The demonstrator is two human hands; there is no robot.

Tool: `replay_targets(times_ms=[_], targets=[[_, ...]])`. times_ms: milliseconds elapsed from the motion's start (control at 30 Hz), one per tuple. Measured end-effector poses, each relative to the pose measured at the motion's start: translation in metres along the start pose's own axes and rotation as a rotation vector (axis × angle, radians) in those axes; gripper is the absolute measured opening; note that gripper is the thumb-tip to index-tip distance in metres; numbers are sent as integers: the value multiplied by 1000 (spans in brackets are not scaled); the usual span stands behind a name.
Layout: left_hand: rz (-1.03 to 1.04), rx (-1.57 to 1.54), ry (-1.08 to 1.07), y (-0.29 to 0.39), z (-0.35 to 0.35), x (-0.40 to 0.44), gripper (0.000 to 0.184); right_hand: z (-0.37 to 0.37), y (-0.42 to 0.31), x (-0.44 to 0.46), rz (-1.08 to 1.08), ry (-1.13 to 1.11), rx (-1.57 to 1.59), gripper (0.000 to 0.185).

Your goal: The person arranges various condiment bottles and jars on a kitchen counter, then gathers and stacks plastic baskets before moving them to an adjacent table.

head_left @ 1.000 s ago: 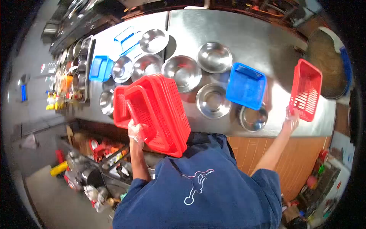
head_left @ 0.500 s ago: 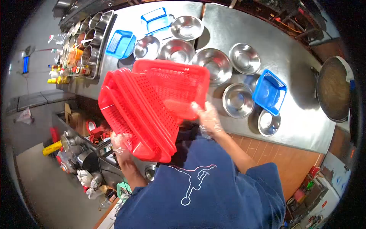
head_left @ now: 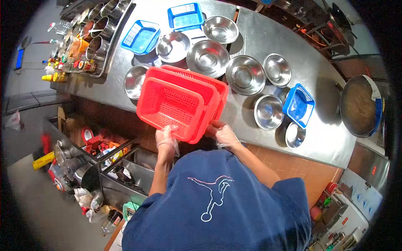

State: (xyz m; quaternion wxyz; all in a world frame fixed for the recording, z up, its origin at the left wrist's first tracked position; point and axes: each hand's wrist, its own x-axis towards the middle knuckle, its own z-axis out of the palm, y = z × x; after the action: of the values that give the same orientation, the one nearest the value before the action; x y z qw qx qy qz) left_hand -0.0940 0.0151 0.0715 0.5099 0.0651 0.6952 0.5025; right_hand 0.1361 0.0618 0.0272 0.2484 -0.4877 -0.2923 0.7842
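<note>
A nested stack of red perforated plastic baskets is tilted toward me at the near edge of the steel counter. My left hand, in a clear plastic glove, grips the near rim of the front basket. My right hand, also gloved, is closed at the lower right corner of the stack; its fingertips are partly hidden behind the baskets. Just left of the stack lies a steel bowl, and beyond it are a wide steel bowl and another steel bowl.
Blue baskets and more steel bowls stand on the steel counter. At the upper left is a tray of metal pots. A wok sits at the right. Below left is a sink unit with red items nearby.
The red stack has turned so its open side faces me, and its baskets sit closer together. My left hand moved right to the near rim. A steel bowl left of the stack is now visible.
</note>
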Motion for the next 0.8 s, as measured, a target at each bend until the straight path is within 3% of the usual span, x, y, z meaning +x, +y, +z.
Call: replay_targets(times_ms=[33, 67, 100, 167, 200, 233, 300, 367, 400, 433, 533, 567, 600, 633, 667, 767, 800], targets=[[16, -194, -105, -6, 7, 7, 11, -5, 2, 1, 26, 73, -170, 33], [10, -191, -85, -11, 12, 11, 13, -3, -20, -11, -186, 92, -502, 35], [4, -186, -64, -14, 15, 14, 15, -2, -33, -18, -185, 98, -506, 35], [-4, -149, -128, -4, 25, 16, 18, -2, -48, -25, 33, 170, -545, 35], [-23, -131, -151, -4, 29, 16, 20, -6, -37, -21, 48, 194, -366, 38], [-42, -113, -172, -3, 35, 14, 22, -5, -38, -20, 49, 196, -367, 38], [49, -225, -132, 5, 41, 15, 20, -1, -44, -14, -156, 442, -505, 41], [-231, 357, -206, 12, 26, 26, 27, -8, -26, 4, -186, 460, -427, 42], [-202, 550, -160, 14, 26, 29, 43, -9, -22, 10, -210, 472, -450, 42], [-200, 551, -159, 22, 25, 28, 43, -8, -20, 15, -233, 484, -473, 42], [-114, 1038, -237, 46, 18, 34, 67, -6, -22, 19, -266, 459, -573, 42], [-109, 1038, -227, 48, 11, 40, 67, -4, -24, 21, -274, 476, -576, 41], [-151, 908, -253, 50, 6, 46, 65, -5, -17, 24, -379, 512, -440, 38], [-189, 776, -281, 55, 1, 53, 63, -15, -16, 23, -207, 517, -277, 30], [-108, 1109, -339, 75, 1, 63, 59, -21, -16, 19, -250, 565, -91, 25], [-148, 1041, -358, 123, -2, 69, 55, -53, -25, 4, -263, 748, 395, 19], [22, 1028, -378, 133, -4, 83, 53, -82, -15, 3, -306, 776, 534, 22]])
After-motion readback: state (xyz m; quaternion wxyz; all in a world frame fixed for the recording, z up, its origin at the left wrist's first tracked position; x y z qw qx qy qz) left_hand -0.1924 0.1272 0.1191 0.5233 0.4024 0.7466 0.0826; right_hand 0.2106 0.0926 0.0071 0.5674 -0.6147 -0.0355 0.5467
